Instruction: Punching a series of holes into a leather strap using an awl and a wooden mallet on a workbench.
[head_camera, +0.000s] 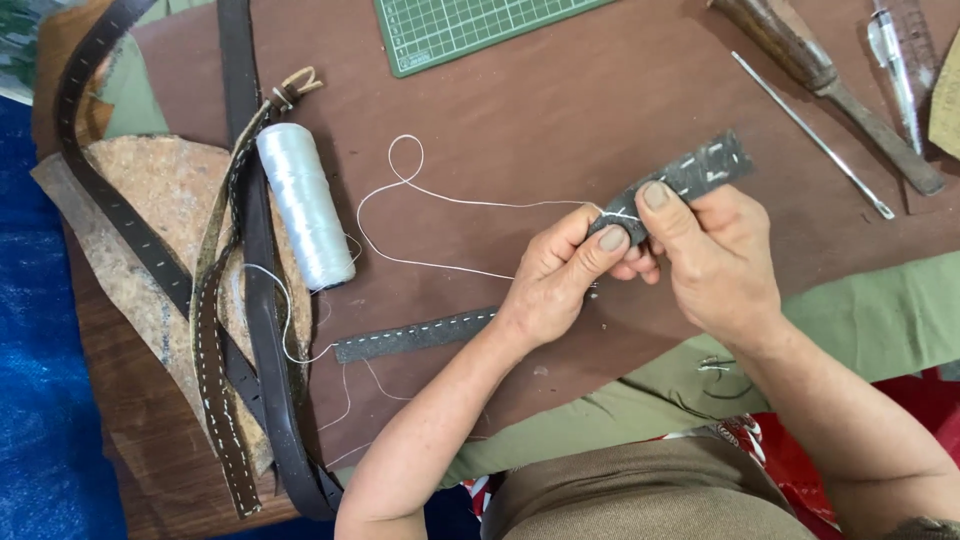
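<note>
Pinching the dark leather strip (668, 187) between thumb and fingers, the left hand (560, 275) and right hand (715, 260) are both clamping it just above the brown work surface (560, 110). White thread (440, 196) is trailing from the strip leftward in loops toward the white thread spool (304, 205). Another stitched strip (415, 335) is lying below the left wrist, with belts (250, 330) farther left and a green cutting mat (460, 28) above.

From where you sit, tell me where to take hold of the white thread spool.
Probably grip the white thread spool across its middle, coming from above on its right side. It lies flat and slightly slanted, with leather straps tight against its left; the brown mat on its right is open.
</note>
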